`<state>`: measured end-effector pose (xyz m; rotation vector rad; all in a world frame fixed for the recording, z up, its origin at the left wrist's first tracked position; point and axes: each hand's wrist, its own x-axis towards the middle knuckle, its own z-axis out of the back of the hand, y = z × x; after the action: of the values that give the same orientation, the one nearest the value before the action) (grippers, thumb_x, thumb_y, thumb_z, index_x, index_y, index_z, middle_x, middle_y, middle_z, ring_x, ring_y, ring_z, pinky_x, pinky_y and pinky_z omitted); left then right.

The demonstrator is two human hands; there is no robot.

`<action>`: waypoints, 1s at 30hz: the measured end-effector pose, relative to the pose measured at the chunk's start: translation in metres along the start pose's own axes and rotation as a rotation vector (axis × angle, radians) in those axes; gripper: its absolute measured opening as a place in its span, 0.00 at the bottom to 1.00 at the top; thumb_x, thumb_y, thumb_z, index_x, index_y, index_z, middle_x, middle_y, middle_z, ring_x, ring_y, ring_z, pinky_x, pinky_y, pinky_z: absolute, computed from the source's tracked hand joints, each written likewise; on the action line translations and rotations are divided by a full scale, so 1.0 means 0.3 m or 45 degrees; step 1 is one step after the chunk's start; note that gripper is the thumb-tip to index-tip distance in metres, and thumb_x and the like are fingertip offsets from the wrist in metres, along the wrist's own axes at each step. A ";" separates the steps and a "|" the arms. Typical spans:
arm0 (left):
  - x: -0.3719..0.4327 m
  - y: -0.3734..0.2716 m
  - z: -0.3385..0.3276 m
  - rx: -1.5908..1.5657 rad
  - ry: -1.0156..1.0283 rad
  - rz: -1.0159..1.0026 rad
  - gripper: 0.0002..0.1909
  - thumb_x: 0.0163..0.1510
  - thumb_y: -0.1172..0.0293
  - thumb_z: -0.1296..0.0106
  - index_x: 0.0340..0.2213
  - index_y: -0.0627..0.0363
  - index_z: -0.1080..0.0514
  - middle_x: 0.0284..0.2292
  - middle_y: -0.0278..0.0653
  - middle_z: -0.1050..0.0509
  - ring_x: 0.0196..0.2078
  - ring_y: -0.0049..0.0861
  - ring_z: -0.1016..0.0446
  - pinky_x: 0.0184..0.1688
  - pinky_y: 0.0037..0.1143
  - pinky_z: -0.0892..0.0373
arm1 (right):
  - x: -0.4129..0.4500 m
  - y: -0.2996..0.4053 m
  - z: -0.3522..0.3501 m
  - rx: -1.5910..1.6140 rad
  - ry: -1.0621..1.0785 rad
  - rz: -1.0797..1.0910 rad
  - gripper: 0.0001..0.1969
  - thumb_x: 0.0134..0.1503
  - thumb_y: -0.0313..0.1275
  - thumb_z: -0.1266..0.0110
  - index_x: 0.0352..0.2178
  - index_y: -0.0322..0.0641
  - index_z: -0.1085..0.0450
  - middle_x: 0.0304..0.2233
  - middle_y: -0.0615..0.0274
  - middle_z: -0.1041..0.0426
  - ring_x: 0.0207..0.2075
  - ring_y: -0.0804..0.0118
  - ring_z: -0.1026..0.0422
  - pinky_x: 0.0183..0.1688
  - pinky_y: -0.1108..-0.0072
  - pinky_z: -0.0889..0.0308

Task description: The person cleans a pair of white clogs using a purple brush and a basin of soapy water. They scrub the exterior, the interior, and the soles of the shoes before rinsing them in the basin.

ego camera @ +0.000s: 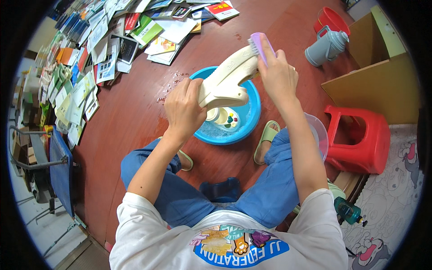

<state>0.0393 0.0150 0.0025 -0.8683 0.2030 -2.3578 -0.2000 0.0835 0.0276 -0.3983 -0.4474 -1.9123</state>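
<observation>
My left hand (185, 104) grips the lower left end of a curved cream plastic part (229, 72) with embossed shapes, raised above a round blue basin (254, 114). In my right hand (278, 77) is a purple scrub brush (260, 44). Its white bristles touch the upper end of the cream part. Whether my right fingers also hold that end is hidden. Foamy water (216, 130) lies in the basin. A second cream plastic piece with coloured buttons (229, 118) sits in that water, partly covered by the raised part.
Books and papers (111, 44) are heaped at the upper left. To the right are a red plastic stool (357, 138), a clear tub (317, 131), a grey thermos jug (325, 47), a red bucket (332, 22) and a teal bottle (347, 211). A blue folding chair (60, 168) stands left.
</observation>
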 end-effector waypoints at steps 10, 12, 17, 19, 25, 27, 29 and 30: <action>0.004 -0.031 -0.015 -0.105 0.005 0.006 0.24 0.35 0.79 0.39 0.39 0.57 0.29 0.31 0.42 0.28 0.32 0.41 0.26 0.32 0.35 0.32 | 0.004 -0.046 0.018 0.019 0.042 -0.133 0.35 0.56 0.36 0.46 0.65 0.59 0.47 0.28 0.56 0.30 0.21 0.56 0.24 0.20 0.67 0.27; 0.003 -0.035 -0.018 -0.143 0.016 0.017 0.23 0.36 0.78 0.38 0.39 0.57 0.29 0.31 0.42 0.28 0.33 0.42 0.26 0.32 0.35 0.32 | -0.038 -0.012 0.022 0.044 0.110 -0.106 0.35 0.57 0.37 0.47 0.66 0.62 0.48 0.30 0.54 0.31 0.23 0.54 0.24 0.24 0.64 0.27; -0.018 -0.016 0.005 -0.174 0.034 0.070 0.23 0.37 0.75 0.37 0.39 0.58 0.28 0.32 0.42 0.27 0.34 0.42 0.26 0.32 0.35 0.32 | -0.093 0.076 0.040 -0.115 0.224 0.079 0.36 0.58 0.36 0.48 0.67 0.65 0.51 0.32 0.53 0.31 0.25 0.52 0.23 0.26 0.64 0.26; -0.005 -0.044 -0.001 -0.225 0.049 0.101 0.22 0.39 0.77 0.37 0.40 0.60 0.28 0.32 0.44 0.26 0.35 0.43 0.25 0.35 0.34 0.31 | -0.021 -0.053 0.044 0.030 0.015 -0.125 0.32 0.59 0.38 0.48 0.64 0.59 0.46 0.30 0.54 0.31 0.21 0.52 0.24 0.20 0.65 0.28; -0.017 -0.019 0.013 -0.341 0.064 0.250 0.19 0.45 0.75 0.36 0.41 0.65 0.27 0.33 0.45 0.25 0.36 0.38 0.24 0.38 0.29 0.30 | -0.114 0.093 0.041 0.389 0.051 0.176 0.31 0.58 0.37 0.47 0.63 0.60 0.43 0.32 0.53 0.31 0.22 0.50 0.24 0.22 0.63 0.27; -0.013 -0.023 0.012 -0.387 0.079 0.260 0.19 0.46 0.74 0.36 0.41 0.66 0.26 0.33 0.45 0.25 0.36 0.37 0.23 0.39 0.27 0.30 | -0.051 0.003 0.046 0.147 0.077 -0.072 0.33 0.58 0.37 0.46 0.65 0.62 0.45 0.32 0.54 0.31 0.21 0.51 0.24 0.22 0.62 0.27; -0.010 -0.032 -0.015 -0.469 0.094 0.238 0.18 0.49 0.74 0.36 0.41 0.67 0.26 0.33 0.45 0.25 0.36 0.34 0.23 0.39 0.26 0.30 | -0.031 -0.058 0.020 0.082 -0.016 -0.123 0.35 0.58 0.38 0.46 0.66 0.63 0.47 0.32 0.55 0.31 0.22 0.52 0.24 0.22 0.61 0.27; -0.010 -0.029 -0.027 -0.472 0.091 0.236 0.18 0.49 0.74 0.36 0.41 0.67 0.26 0.33 0.45 0.25 0.36 0.34 0.23 0.39 0.26 0.30 | -0.046 -0.045 0.011 0.102 -0.007 -0.100 0.35 0.57 0.39 0.45 0.66 0.63 0.47 0.32 0.56 0.31 0.22 0.52 0.24 0.21 0.61 0.27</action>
<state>0.0318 0.0233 -0.0025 -0.8897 0.7363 -2.2115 -0.2074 0.1009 0.0222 -0.3373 -0.5486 -1.9626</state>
